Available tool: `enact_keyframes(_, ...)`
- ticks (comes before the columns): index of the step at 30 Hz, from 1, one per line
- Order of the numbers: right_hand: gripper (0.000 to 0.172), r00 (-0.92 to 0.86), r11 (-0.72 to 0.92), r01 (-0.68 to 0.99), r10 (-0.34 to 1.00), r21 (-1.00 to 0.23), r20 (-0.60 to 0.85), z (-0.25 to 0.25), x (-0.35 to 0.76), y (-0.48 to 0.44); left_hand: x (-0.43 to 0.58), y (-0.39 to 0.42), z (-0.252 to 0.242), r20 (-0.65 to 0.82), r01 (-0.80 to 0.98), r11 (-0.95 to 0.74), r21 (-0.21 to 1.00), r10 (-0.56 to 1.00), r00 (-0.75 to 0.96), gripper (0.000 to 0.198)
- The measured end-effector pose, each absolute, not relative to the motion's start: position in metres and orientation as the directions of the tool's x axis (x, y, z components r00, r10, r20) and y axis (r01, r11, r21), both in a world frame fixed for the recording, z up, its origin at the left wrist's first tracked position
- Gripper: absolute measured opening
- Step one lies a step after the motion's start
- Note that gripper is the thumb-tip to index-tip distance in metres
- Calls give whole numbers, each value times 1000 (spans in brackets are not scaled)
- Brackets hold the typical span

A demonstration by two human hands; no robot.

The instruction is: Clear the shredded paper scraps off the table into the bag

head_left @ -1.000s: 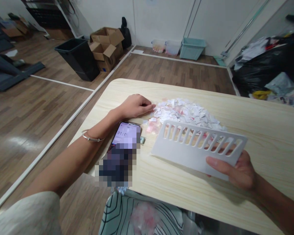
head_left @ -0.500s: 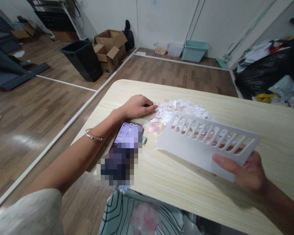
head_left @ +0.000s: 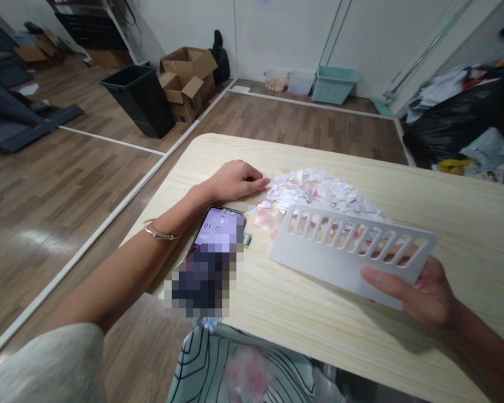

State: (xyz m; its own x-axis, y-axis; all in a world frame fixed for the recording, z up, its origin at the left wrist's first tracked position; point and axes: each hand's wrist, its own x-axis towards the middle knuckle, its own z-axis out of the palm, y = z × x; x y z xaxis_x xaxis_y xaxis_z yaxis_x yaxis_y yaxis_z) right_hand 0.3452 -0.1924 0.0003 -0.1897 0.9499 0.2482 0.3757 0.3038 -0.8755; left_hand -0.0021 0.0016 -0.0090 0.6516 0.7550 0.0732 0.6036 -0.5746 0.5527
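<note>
In my right hand (head_left: 428, 296) I grip a white slotted plastic panel (head_left: 319, 246), thumb on its near face and the other fingers behind it. The panel is tilted above the table, its row of long slots uppermost. Through the slots shows part of a heap of small white and pinkish paper scraps (head_left: 319, 187). My left hand (head_left: 237, 182) rests on the table at the heap's left edge, fingers curled in towards the thumb, whose tip reaches the scraps. Whether anything is between those fingers is hidden. A phone (head_left: 219, 226) with a timer on its screen lies beside my left forearm, partly pixelated.
The pale wooden table (head_left: 479, 224) has a small greenish item (head_left: 247, 239) near the phone. Below its front edge hangs a patterned green cloth or bag (head_left: 197, 358) with a pinkish clear bundle (head_left: 250, 369). A black bin (head_left: 145, 103), cardboard boxes (head_left: 189, 84) and a teal tub (head_left: 335, 87) stand beyond.
The panel has dipped and shifted slightly to the left with my right hand, uncovering more of the scrap heap behind it. My left hand stays in place on the table.
</note>
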Motion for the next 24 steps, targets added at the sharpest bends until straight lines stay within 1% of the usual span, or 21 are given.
enact_keyframes(3,36,-209,300,363,949,-882,236,3,343,-192,-3,2,-9,72,602,-572,557,755,651,56)
enact_keyframes(5,33,-201,293,357,951,-887,234,3,342,-192,-3,2,-9,76,600,-572,559,756,651,57)
enact_keyframes(9,19,-235,297,355,946,-886,223,6,339,-193,-2,2,-9,86,591,-575,566,754,652,56)
enact_keyframes(11,15,-258,302,364,942,-881,217,8,339,-193,-2,1,-9,85,589,-575,568,753,652,56)
enact_keyframes(17,14,-295,312,383,933,-870,205,9,338,-190,-3,1,-9,87,594,-581,557,752,653,55)
enact_keyframes(20,11,-342,313,387,922,-867,180,9,342,-189,-2,1,-8,85,597,-583,551,750,656,55)
enact_keyframes(24,3,-357,273,409,926,-871,122,12,358,-185,-2,0,-7,83,595,-586,550,748,659,55)
